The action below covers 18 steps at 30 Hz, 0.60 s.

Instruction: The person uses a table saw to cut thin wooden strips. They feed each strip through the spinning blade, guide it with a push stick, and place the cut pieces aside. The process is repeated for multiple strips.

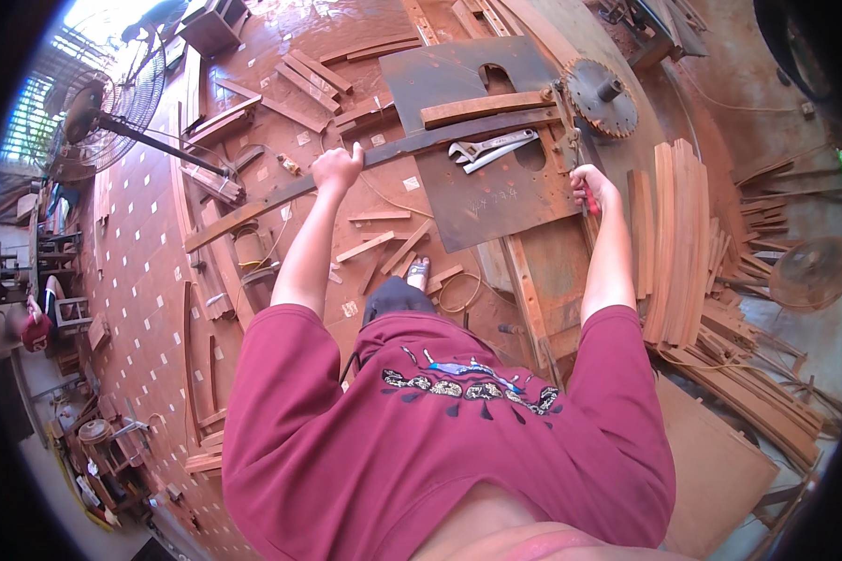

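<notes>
My left hand is closed around a long dark bar, which reaches across a rusty metal plate to the saw fittings. My right hand grips a red-handled tool; its working end is too small to make out. Just beyond that hand stands a round toothed saw blade with a shaft at its centre. On the plate, below the bar, lie an adjustable wrench and a second silver wrench. Above the bar rests a reddish wooden strip.
Stacked boards stand to the right of the saw table, with more planks below. Loose wood strips and a thin cable litter the tiled floor. A large fan stands at far left; another person is beneath it.
</notes>
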### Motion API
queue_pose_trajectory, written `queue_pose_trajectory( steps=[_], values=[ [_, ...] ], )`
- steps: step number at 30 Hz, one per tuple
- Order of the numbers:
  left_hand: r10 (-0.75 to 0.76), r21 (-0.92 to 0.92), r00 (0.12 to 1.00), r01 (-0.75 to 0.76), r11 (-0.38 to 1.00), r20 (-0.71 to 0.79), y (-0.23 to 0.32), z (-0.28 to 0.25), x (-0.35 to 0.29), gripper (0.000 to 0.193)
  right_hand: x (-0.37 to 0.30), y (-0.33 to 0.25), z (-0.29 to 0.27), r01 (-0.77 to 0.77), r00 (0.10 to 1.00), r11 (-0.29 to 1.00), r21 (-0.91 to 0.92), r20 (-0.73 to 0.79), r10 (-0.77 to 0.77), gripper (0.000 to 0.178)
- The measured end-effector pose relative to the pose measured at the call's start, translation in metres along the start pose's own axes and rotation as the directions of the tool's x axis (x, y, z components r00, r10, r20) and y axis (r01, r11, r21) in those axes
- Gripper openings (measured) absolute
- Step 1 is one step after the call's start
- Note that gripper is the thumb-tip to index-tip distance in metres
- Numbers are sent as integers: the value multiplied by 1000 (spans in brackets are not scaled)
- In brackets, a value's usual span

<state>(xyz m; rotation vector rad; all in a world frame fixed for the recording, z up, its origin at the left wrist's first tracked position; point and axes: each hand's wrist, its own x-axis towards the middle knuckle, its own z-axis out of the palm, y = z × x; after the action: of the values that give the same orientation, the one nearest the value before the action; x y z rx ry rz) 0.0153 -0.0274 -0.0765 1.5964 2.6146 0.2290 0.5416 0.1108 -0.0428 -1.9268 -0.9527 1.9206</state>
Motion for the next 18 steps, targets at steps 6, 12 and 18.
queue_pose_trajectory(
  steps=[6, 12, 18],
  values=[
    [-12, -18, 1000, 12, 1000, 4, -6, 3, -101, 66, -41, 80, -22, -34, 998, 999, 22, 56, 33, 10],
    [8, -24, 1000, -9, 1000, -28, -3, 12, -133, 66, -60, 105, -29, -11, 999, 1000, 20, 53, 10, 9],
    [8, -53, 1000, -7, 999, 16, 14, 19, -139, 66, -50, 108, -53, -38, 999, 999, 23, 34, 37, 11]
  ],
)
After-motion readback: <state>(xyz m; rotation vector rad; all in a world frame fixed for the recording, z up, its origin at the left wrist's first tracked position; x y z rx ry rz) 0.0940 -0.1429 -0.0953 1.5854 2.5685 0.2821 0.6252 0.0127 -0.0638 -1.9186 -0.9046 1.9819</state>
